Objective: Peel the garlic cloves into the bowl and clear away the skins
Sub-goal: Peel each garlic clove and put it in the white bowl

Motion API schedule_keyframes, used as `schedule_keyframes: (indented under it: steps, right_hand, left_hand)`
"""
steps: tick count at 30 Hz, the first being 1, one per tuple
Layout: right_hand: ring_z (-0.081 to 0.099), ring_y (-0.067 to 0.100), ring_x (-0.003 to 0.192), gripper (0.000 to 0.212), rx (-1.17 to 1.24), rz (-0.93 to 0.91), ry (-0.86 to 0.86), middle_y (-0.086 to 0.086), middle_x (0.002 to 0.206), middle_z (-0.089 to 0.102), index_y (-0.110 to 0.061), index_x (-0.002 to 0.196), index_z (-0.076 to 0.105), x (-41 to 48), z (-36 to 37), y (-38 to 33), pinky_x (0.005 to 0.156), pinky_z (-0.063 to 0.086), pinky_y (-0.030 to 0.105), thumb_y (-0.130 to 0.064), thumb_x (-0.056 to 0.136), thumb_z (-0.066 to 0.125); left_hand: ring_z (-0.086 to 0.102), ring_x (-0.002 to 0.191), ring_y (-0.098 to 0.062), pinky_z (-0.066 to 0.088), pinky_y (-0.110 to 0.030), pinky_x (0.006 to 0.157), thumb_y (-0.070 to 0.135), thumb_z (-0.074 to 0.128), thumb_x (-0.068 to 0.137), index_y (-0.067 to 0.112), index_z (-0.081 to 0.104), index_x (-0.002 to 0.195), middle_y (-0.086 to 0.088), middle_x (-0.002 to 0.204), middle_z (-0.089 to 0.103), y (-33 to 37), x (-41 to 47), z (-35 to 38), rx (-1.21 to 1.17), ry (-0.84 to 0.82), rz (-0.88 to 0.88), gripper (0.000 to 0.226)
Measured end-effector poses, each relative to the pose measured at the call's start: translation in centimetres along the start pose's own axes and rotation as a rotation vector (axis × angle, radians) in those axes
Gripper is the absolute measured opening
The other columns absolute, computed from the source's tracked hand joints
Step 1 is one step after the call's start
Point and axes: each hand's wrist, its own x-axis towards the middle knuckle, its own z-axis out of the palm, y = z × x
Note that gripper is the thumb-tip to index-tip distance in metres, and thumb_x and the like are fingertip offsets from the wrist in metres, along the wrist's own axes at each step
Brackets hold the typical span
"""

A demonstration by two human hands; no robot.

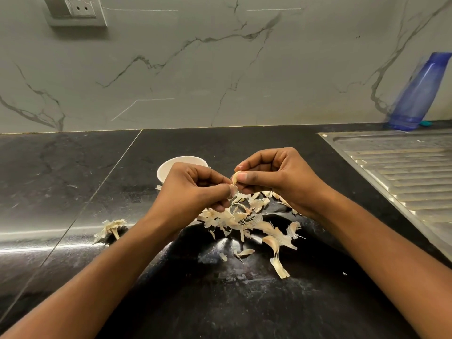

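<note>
Above skins [244, 222], left hand [193, 189] and right hand [276, 177] fingers [248, 177] pinch the garlic clove [234, 177].

A kitchen is shown. A polished black stone counter [73, 179] is backed by marble-veined wall tiles [195, 69], and a ribbed steel drainboard [403, 172] is set into it at the right. A wall socket [78, 8] is mounted above, a blue bottle [418, 91] is stood against the wall, and garlic skins [244, 218] are scattered beside a white bowl [168, 167].
</note>
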Motion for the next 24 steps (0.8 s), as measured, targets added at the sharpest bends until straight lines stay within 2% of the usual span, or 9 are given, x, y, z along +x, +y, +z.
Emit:
schedule_keyframes:
  steps: [4,8,12,17,24]
  right_hand:
    - [0.080,0.030,0.087,0.017,-0.048,-0.014,0.009,0.019,0.097,0.081,0.001,0.105,0.077,0.01,-0.02,-0.12,0.079,0.066,0.034,-0.001,0.088,0.079]
    - [0.080,0.027,0.084,0.017,-0.080,-0.041,0.032,0.016,0.094,0.081,0.001,0.103,0.078,0.07,0.03,-0.16,0.077,0.065,0.030,-0.002,0.087,0.080]
    - [0.080,0.029,0.085,0.018,-0.101,-0.059,0.033,0.016,0.094,0.081,0.002,0.104,0.078,0.05,-0.02,-0.09,0.077,0.064,0.031,-0.003,0.086,0.082]
    - [0.080,0.033,0.088,0.019,-0.118,-0.086,0.019,0.016,0.095,0.081,0.001,0.104,0.078,0.06,0.03,0.03,0.083,0.066,0.038,-0.004,0.086,0.083]
    - [0.079,0.036,0.090,0.021,-0.123,-0.118,-0.016,0.016,0.096,0.081,0.004,0.104,0.078,-0.05,0.20,0.04,0.083,0.066,0.039,-0.004,0.085,0.083]
  left_hand:
    - [0.075,0.070,-0.030,0.065,-0.032,0.069,-0.006,0.078,0.087,-0.002,0.080,0.093,-0.023,0.079,0.077,-0.06,0.01,0.08,-0.039,-0.010,-0.030,0.008]
    - [0.076,0.074,-0.032,0.066,-0.038,0.073,-0.018,0.062,0.090,-0.003,0.078,0.095,-0.023,0.082,0.078,0.01,0.01,0.12,-0.060,-0.017,-0.034,0.022]
    - [0.075,0.076,-0.036,0.064,-0.044,0.076,-0.017,0.049,0.093,-0.004,0.077,0.093,-0.025,0.083,0.077,0.13,-0.11,0.05,-0.054,-0.027,-0.024,0.031]
    - [0.075,0.072,-0.033,0.065,-0.036,0.069,-0.002,0.065,0.097,-0.005,0.079,0.091,-0.023,0.082,0.077,0.01,-0.03,0.04,-0.051,-0.014,-0.011,0.016]
    - [0.075,0.067,-0.029,0.063,-0.028,0.063,-0.001,0.076,0.091,-0.003,0.080,0.086,-0.020,0.075,0.076,-0.27,0.07,0.01,0.021,-0.002,0.022,0.007]
